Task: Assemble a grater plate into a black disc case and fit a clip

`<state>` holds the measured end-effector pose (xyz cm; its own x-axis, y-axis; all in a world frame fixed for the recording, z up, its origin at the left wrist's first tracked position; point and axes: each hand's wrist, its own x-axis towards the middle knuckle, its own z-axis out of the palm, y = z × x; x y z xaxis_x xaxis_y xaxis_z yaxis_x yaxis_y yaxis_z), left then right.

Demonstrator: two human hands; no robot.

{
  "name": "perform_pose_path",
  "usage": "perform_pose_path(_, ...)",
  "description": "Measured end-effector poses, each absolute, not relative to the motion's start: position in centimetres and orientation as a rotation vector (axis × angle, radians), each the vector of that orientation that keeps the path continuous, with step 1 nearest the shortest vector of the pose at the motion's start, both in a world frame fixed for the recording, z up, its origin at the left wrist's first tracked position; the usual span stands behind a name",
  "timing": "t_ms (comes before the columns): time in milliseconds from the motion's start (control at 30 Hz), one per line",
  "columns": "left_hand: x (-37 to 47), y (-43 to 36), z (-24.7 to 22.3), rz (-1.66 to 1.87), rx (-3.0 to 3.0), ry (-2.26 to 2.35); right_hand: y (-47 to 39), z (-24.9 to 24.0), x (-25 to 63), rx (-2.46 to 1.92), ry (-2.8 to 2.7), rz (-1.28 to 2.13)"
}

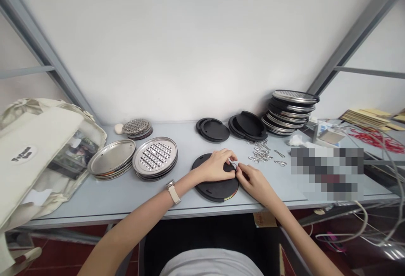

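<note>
The black disc (215,189) lies on the table (183,202) near its front edge. The left hand (218,165) rests on the disc, fingers spread a little. The right hand (251,179) pinches a small clip (234,165) at the disc's rim. Behind the disc are 2 groups of black covers (215,130); left of it, graters (155,156) partly block the table.

head cam, worn on person's head | faces forward, tilted down | table (123,202) just below, seen across its depth | left hand (218,165) + right hand (253,181) near, around mid-frame | shirt (211,263) at bottom edge | wall (190,48) behind, farther off
</note>
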<state>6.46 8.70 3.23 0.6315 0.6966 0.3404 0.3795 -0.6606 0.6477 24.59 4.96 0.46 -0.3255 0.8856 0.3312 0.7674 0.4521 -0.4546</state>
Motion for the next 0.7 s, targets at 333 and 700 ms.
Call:
perform_pose_path(333,6.5,8.6,3.58,0.811,2.364,0.825,4.91,0.41,24.57,-1.392,-2.169,0.309)
perform_pose_path(700,6.52,8.68,3.52,0.821,2.317,0.827,4.86,0.47,24.63,-1.403,-2.167,0.346)
